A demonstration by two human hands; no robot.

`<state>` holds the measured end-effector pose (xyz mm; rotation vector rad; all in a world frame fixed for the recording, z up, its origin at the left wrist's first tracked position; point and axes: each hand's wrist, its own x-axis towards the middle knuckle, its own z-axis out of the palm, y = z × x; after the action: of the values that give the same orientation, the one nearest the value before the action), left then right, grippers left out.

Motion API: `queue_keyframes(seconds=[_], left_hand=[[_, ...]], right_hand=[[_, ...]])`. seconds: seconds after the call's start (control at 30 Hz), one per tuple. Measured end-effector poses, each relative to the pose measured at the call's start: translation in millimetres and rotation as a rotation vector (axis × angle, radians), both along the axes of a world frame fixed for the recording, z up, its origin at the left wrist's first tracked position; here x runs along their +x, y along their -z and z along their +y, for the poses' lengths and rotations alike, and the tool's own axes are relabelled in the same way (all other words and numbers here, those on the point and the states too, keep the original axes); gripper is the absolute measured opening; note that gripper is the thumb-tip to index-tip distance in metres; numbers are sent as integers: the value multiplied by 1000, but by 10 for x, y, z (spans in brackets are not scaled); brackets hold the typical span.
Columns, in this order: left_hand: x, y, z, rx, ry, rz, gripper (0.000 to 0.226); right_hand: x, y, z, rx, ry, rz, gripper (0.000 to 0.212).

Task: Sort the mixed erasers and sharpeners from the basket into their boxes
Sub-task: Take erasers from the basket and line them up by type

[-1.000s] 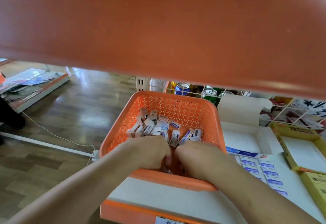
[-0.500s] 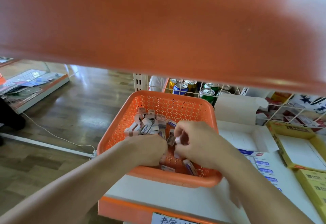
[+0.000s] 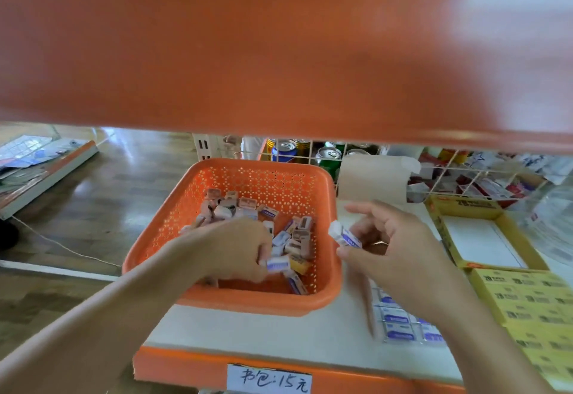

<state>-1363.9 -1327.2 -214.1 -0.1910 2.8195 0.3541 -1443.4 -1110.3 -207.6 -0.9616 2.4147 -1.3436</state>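
While left hand (image 3: pixel 235 248) curls inside the basket (image 3: pixel 248 178), right hand (image 3: pixel 395 249) pinches an eraser (image 3: pixel 345 236).

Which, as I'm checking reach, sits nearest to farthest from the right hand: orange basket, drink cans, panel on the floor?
1. Orange basket, just left of the right hand.
2. Drink cans, behind the basket.
3. Panel on the floor, far left.
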Motion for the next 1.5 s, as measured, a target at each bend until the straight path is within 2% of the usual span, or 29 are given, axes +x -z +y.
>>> queue_keyframes(seconds=[0.13,0.2,0.27,0.37,0.43,0.5,0.73,0.9,0.97,1.1,1.27,1.5], left_hand=[[28,-228,266,289,-86,334,16],[74,-352,582,416,-65,448,16],[118,-349,888,446,-35,508,14],[108,-187,1313,396,-18,450,11],[66,-37,1495,263,-28,348,17],[21,122,1609,143,-31,296,20],[-22,331,1653,215,-159,251,12],[-31,511,1609,318,-279,354,10],[-31,545,1608,365,-305,388,16],[-28,575,1616,391,-328,396,29],[-28,588,1635,367,-329,402,29],[-73,576,1648,371,-296,406,24]], right_hand=[[-94,90,375,35,101,-7,16],[-133,124,568,87,128,-5,15],[-148,138,746,115,125,-48,16],[-153,176,985,202,78,-87,17],[-169,233,1070,251,77,-79,18],[-184,311,1124,292,76,-49,29],[-228,445,1189,401,8,41,36],[-279,473,1192,425,-4,77,25],[-288,475,1195,435,-3,87,22],[-298,462,1187,437,3,90,18],[-274,446,1130,477,-13,141,14],[-299,448,1104,475,-2,132,21]])
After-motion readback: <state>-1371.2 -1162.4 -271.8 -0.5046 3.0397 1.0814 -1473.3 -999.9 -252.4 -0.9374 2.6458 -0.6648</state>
